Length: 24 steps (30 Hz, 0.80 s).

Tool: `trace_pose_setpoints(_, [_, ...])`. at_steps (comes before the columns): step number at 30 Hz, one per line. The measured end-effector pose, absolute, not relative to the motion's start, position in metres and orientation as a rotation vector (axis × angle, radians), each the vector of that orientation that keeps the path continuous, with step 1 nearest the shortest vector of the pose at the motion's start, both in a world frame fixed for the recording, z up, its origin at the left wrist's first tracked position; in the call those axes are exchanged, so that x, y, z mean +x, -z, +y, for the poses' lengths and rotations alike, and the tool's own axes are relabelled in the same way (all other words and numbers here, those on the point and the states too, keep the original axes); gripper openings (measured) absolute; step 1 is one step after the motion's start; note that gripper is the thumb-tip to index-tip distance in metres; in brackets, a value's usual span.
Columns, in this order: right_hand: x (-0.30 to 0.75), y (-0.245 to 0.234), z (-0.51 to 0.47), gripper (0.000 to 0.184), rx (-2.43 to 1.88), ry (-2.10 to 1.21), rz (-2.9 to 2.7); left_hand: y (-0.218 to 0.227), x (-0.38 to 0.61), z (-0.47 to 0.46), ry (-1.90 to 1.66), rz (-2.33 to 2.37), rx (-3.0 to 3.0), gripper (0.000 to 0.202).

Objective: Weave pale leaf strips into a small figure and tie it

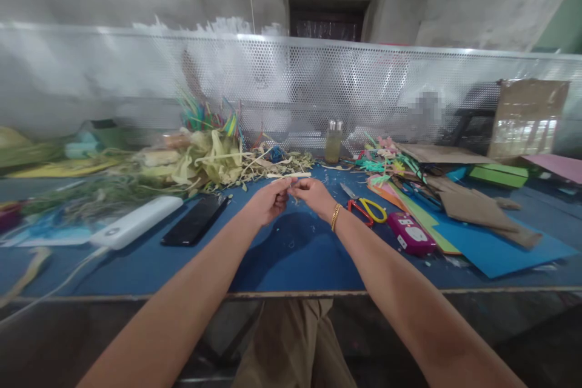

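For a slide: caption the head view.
Left hand and right hand pinch a pale strip above blue tabletop, near yellow-handled scissors.

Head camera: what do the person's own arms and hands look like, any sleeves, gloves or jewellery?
Both forearms are bare as far as the frame shows, with no sleeves and no gloves. The left hand has nothing visible on it or at its wrist. The right hand has a gold-coloured link bracelet at the wrist. The fingers are too small to tell whether there are any rings.

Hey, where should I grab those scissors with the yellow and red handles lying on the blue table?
Probably by the looped handles, coming from the near edge beside the right hand: the yellow-and-red scissors lie flat, loops toward you, blades pointing away toward the back.
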State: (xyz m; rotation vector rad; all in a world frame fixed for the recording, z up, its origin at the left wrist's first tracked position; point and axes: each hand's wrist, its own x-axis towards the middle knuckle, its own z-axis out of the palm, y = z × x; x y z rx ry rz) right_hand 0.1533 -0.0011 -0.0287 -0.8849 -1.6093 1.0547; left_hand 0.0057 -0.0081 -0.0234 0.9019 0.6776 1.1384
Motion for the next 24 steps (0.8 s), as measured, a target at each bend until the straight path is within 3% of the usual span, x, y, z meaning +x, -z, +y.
trace_pose_setpoints(13, [0.153,0.025,-0.007,0.026,-0.957,-1.127,-1.672,0.016,-0.006,-0.001,-1.231,0.730,0.698,0.016])
trace_pose_setpoints(24, [0.153,0.026,-0.005,0.023,-0.929,-1.182,-1.588,0.015,-0.003,-0.003,-1.222,0.747,0.697,0.028])
